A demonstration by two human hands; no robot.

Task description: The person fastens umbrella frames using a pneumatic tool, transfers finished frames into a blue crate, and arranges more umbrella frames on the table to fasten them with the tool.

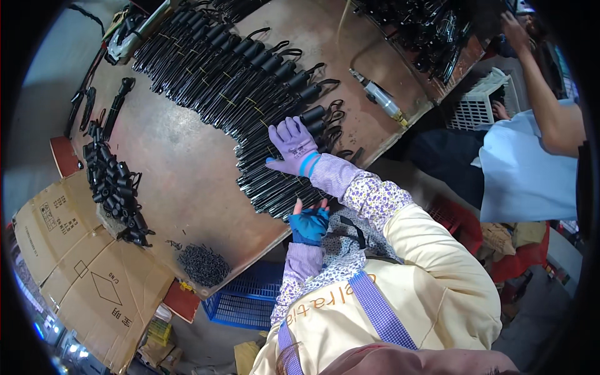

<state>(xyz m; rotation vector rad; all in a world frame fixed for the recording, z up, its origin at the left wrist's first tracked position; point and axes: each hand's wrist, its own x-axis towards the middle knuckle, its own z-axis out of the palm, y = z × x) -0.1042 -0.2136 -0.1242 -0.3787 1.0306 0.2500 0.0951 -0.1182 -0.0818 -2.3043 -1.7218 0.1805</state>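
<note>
A long row of black umbrella frames [250,119], thin shafts with black handles and wrist loops, lies side by side in a curve across the table. Over the near part of this row rests my right hand [292,149], in a purple glove, its fingers stretched out and its thumb apart. My left hand [309,224], in a blue glove with bare fingertips, is at the table's near edge. Its fingertips are apart and up against the nearest frames; I see nothing gripped in it.
A pneumatic screwdriver [382,100] lies beyond the handles. Black handles [112,181] are heaped at left, near a pile of small dark parts [203,264]. A cardboard box [87,269] leans by the table; a blue crate [247,300] sits below. At right a co-worker's arm [550,100] reaches past a white basket [478,106].
</note>
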